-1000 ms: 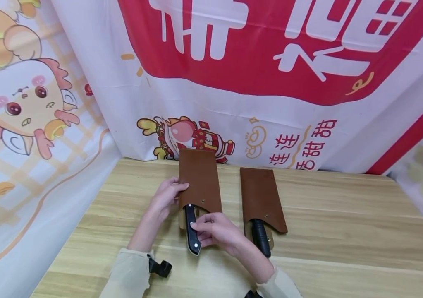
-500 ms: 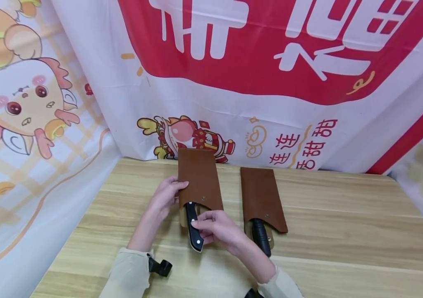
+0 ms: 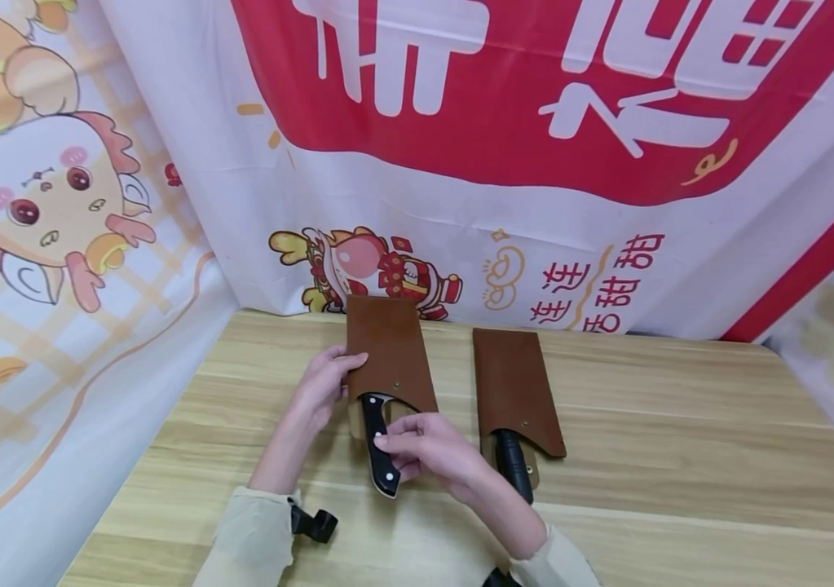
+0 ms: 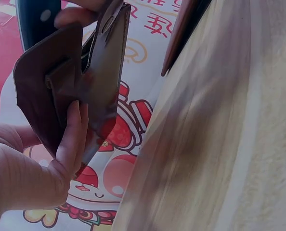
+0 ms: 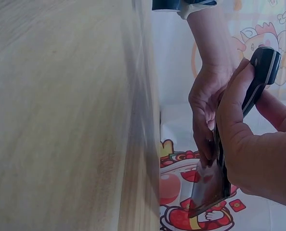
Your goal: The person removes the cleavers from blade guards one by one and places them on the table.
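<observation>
A brown leather knife sheath (image 3: 387, 346) is raised at a tilt above the table's back half in the head view. A knife's black riveted handle (image 3: 378, 444) sticks out of its near end; the blade is hidden inside. My left hand (image 3: 323, 383) grips the sheath's left edge, thumb on the front and fingers behind; the left wrist view shows fingers against the sheath's back (image 4: 46, 91). My right hand (image 3: 431, 444) pinches the handle between thumb and fingers. In the right wrist view the handle's butt (image 5: 266, 62) pokes past my thumb.
To the right, a second brown sheath (image 3: 515, 379) lies on the wooden table (image 3: 681, 456), with a black ridged handle (image 3: 512, 465) showing. Printed cloth (image 3: 417, 187) hangs behind the table, and another cloth (image 3: 42, 244) covers the left side.
The sheath has shifted slightly left and its open end has lifted up the handle, so a little more shows at the handle's top. Both hands keep their hold.
</observation>
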A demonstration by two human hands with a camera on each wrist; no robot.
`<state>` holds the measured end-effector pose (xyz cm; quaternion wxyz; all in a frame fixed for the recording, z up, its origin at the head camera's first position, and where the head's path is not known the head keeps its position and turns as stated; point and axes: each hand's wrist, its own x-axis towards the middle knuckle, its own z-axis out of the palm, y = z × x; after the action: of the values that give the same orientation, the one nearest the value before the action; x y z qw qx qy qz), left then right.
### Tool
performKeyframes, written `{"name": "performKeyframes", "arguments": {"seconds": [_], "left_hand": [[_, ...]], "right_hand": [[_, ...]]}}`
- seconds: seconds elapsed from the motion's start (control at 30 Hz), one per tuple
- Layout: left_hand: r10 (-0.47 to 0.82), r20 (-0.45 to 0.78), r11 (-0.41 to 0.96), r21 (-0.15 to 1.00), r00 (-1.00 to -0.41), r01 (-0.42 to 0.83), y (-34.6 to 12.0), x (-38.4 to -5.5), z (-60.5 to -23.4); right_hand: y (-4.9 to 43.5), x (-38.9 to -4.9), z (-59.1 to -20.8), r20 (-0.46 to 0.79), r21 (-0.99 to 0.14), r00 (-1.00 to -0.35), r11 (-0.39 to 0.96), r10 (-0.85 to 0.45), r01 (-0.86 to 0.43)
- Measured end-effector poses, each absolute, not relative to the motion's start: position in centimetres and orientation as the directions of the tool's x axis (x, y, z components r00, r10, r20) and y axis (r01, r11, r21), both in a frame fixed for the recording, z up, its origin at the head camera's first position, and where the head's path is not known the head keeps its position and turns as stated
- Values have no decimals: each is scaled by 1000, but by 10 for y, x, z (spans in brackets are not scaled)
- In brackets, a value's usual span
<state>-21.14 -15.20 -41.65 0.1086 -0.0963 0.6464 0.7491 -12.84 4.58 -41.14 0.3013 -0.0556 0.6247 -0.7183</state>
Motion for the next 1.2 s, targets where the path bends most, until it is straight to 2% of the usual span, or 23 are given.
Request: {"name": "performKeyframes", "arguments": {"seconds": [0.3,0.8,1.2], "left_hand": [[6,-286,-199,939,-958,-281,-157,-213,-416],[-28,-289,-217,936,-957,-277,-163,-213,-412],[-22,-285,-243,931,-958,-272,-163,-213,-410]], "right_hand": [[42,-122,-406,-319,-932,-792,19,-520,363],[43,-120,-406,-342,-923,-755,47,-560,382],[44,-124,-409,-367,-913,-766,45,-529,406]]}}
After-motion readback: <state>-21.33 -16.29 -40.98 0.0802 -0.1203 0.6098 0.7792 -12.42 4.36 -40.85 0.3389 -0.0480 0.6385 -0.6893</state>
